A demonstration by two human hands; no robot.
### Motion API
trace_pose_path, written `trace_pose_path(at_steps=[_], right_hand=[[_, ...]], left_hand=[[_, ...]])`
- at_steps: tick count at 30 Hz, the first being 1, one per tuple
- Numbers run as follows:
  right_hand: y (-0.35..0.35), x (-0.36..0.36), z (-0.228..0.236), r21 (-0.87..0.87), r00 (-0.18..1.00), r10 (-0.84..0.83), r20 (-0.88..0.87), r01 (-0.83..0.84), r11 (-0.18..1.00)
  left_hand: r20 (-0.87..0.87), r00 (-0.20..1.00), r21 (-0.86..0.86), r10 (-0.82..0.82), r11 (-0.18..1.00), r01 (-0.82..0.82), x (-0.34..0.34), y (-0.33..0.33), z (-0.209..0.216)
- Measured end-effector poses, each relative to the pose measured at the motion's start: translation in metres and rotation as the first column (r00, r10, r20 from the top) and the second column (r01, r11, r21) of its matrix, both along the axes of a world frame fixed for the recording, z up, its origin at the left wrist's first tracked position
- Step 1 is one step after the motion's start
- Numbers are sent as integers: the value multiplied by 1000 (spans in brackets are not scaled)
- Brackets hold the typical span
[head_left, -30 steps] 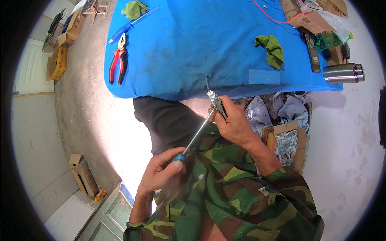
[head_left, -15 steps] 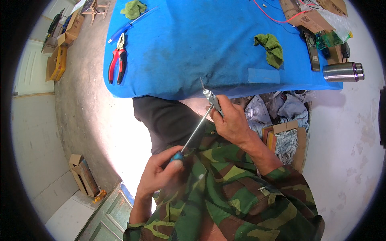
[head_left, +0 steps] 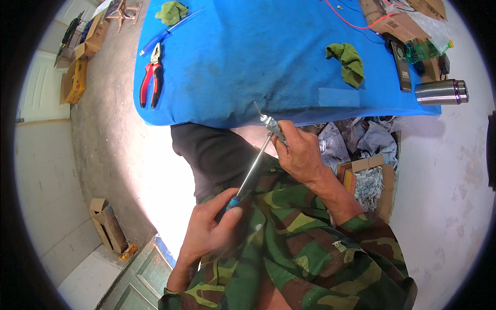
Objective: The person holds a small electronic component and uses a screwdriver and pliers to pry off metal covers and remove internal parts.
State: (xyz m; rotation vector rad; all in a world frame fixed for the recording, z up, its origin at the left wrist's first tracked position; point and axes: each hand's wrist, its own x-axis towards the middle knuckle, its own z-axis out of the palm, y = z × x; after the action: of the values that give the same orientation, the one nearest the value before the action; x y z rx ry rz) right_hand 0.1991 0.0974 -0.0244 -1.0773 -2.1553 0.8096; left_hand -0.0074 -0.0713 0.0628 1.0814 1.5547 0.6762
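My left hand (head_left: 213, 223) is closed round the blue handle of a screwdriver (head_left: 254, 165). Its long metal shaft slants up and to the right, and the tip meets the side of a small grey metal part (head_left: 273, 127). That part has a white collar and a thin pin sticking out at its upper end. My right hand (head_left: 299, 153) grips it between thumb and fingers, which hide its lower end. Both hands are above my lap, just in front of the blue-covered table (head_left: 232, 62).
On the table lie red-and-black pliers (head_left: 151, 77), a blue-handled screwdriver (head_left: 161, 37) and two green cloths (head_left: 347, 64) (head_left: 171, 12). A steel flask (head_left: 439, 93) and a dark phone-like device (head_left: 400, 66) are at the right. Under the table's right side stands an open carton (head_left: 385, 191).
My left hand has shifted slightly and the screwdriver handle has turned a little in its fingers. The metal part in my right hand has tilted slightly leftward.
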Motion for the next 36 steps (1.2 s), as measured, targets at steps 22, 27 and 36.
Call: trace_pose_path(at_steps=[22,27,36], right_hand=[[7,7,6,-2,992,17,129,-17,1000],[6,5,13,-410,996,-85,-31,65,910],[-8,4,21,-807,873,-268,-408,-207,553]], left_hand=[[-447,891,82,-82,988,132,12,5,27],[-412,908,110,-77,985,134,1,3,27],[-413,882,333,227,939,-86,-24,29,-6]])
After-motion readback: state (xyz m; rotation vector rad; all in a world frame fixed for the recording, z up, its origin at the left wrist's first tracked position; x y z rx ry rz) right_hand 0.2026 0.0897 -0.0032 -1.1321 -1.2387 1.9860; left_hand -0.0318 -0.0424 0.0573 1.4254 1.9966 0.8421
